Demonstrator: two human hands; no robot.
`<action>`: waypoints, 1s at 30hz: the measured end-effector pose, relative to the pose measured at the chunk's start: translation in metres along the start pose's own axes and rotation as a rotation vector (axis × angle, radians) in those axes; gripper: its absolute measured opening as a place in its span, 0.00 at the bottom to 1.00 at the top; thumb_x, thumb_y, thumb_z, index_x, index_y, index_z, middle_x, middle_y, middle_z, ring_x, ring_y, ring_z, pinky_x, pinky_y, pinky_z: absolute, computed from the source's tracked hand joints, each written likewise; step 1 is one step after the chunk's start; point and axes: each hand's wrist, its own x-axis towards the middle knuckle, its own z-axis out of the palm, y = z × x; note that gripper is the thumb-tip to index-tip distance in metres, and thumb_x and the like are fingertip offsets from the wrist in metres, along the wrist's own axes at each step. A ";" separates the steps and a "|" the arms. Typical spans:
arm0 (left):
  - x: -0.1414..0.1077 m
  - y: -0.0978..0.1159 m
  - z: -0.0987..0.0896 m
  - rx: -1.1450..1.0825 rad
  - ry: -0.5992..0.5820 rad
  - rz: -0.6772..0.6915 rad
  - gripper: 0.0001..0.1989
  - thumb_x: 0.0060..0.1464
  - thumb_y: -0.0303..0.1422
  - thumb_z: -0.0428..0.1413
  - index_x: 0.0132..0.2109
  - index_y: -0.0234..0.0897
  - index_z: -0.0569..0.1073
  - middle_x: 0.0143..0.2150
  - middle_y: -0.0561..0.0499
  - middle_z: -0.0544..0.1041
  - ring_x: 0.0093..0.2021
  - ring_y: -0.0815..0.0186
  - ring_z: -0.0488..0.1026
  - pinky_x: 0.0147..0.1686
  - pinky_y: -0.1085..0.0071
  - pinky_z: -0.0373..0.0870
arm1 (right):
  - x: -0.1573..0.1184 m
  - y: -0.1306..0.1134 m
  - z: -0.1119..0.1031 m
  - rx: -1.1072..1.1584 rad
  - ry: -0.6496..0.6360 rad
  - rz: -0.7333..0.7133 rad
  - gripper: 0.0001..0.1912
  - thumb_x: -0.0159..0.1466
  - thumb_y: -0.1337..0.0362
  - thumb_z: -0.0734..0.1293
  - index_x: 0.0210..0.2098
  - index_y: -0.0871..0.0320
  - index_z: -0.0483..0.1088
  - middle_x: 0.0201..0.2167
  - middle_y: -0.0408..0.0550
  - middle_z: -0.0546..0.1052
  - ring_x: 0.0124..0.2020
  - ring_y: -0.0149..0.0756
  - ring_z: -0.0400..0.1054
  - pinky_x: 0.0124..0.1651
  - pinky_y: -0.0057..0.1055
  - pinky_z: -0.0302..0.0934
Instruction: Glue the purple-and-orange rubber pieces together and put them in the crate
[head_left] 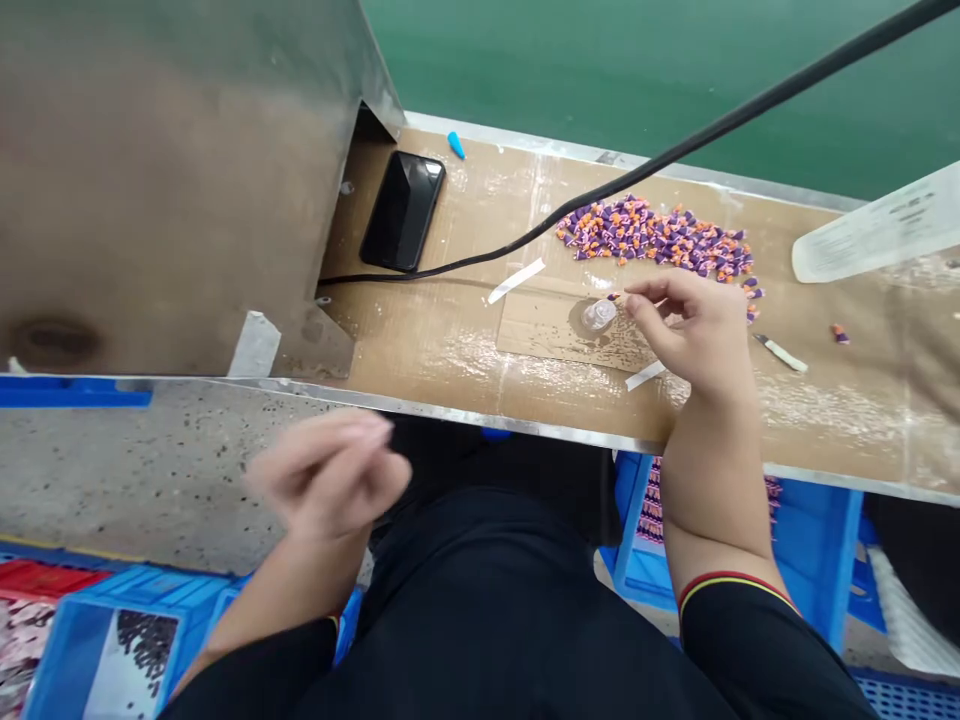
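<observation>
My right hand (694, 325) is over the bench with thumb and forefinger pinched. At its fingertips is a small purple-and-orange piece (613, 297), right beside a small clear container (598, 315). The container stands on a wet, speckled cardboard sheet (529, 325) held down with white tape. My left hand (330, 470) is in front of the bench edge, blurred, its fingers drawn together; whatever they may hold is hidden. Behind my right hand lies a pile of small purple, orange and pink pieces (652, 235).
A black phone (403, 210) lies beside a metal housing (172, 180). A black cable (540, 235) crosses above the bench. Farther right are a small white-handled knife (781, 352), a single loose piece (840, 334) and a whitish translucent container (877, 230). Blue crates (817, 560) stand below.
</observation>
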 end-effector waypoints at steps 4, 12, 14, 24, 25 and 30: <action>0.018 0.012 0.063 -0.116 -0.040 0.196 0.21 0.69 0.22 0.60 0.65 0.40 0.81 0.43 0.49 0.80 0.41 0.66 0.81 0.42 0.70 0.83 | 0.002 0.006 -0.003 -0.121 0.034 -0.026 0.06 0.71 0.64 0.71 0.43 0.49 0.83 0.38 0.48 0.85 0.32 0.40 0.76 0.39 0.41 0.74; 0.081 -0.025 0.172 -0.323 -0.482 0.073 0.17 0.74 0.23 0.51 0.59 0.37 0.82 0.48 0.45 0.78 0.47 0.62 0.79 0.50 0.63 0.82 | 0.009 0.029 0.001 -0.156 0.056 0.005 0.12 0.72 0.64 0.69 0.50 0.49 0.83 0.48 0.53 0.86 0.41 0.44 0.79 0.42 0.44 0.76; 0.079 -0.033 0.190 -0.257 -0.633 -0.032 0.18 0.72 0.23 0.51 0.58 0.34 0.83 0.51 0.41 0.79 0.48 0.59 0.79 0.54 0.59 0.82 | 0.010 0.030 0.003 -0.159 0.082 -0.004 0.11 0.72 0.64 0.69 0.48 0.48 0.84 0.46 0.52 0.86 0.40 0.44 0.79 0.43 0.44 0.76; 0.063 -0.044 0.205 -0.244 -0.694 -0.016 0.11 0.70 0.26 0.56 0.49 0.30 0.85 0.52 0.38 0.78 0.52 0.53 0.80 0.59 0.52 0.81 | 0.010 0.031 0.009 -0.161 0.179 0.052 0.09 0.74 0.61 0.69 0.47 0.46 0.83 0.41 0.50 0.84 0.39 0.45 0.78 0.37 0.42 0.74; 0.063 -0.043 0.206 -0.242 -0.706 0.011 0.11 0.70 0.28 0.58 0.49 0.30 0.85 0.53 0.37 0.78 0.54 0.52 0.80 0.61 0.51 0.81 | 0.010 0.031 0.009 -0.164 0.171 0.058 0.08 0.74 0.61 0.69 0.47 0.46 0.83 0.41 0.50 0.84 0.38 0.45 0.78 0.37 0.43 0.74; 0.063 -0.046 0.215 -0.211 -0.721 0.007 0.11 0.74 0.31 0.58 0.45 0.33 0.84 0.50 0.41 0.78 0.50 0.56 0.79 0.59 0.53 0.81 | 0.010 0.028 0.010 -0.160 0.163 0.066 0.07 0.73 0.61 0.70 0.45 0.47 0.83 0.40 0.49 0.85 0.35 0.44 0.75 0.39 0.44 0.74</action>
